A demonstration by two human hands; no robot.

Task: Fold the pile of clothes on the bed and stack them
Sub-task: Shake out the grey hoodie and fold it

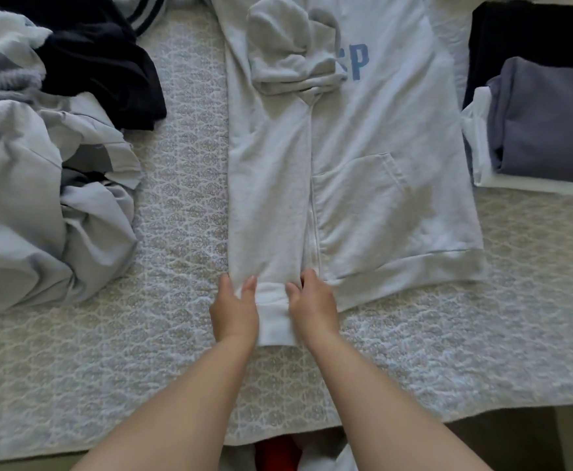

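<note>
A light grey hoodie [380, 137] with blue letters lies front up in the middle of the bed, its hood bunched near the top. Its left side and sleeve are folded inward over the body, and the sleeve runs down to a ribbed cuff [273, 314] at the near edge. My left hand [234, 312] pinches the cuff's left edge. My right hand [314, 305] grips its right edge where it meets the hem. The unfolded pile [40, 185] of pale and dark clothes lies at the left. A folded stack [543, 120] sits at the right.
The patterned bedspread [183, 198] covers the bed, bare between pile and hoodie and along the near side. The bed's front edge [414, 423] runs across the bottom. Something red [274, 453] shows below it on the floor.
</note>
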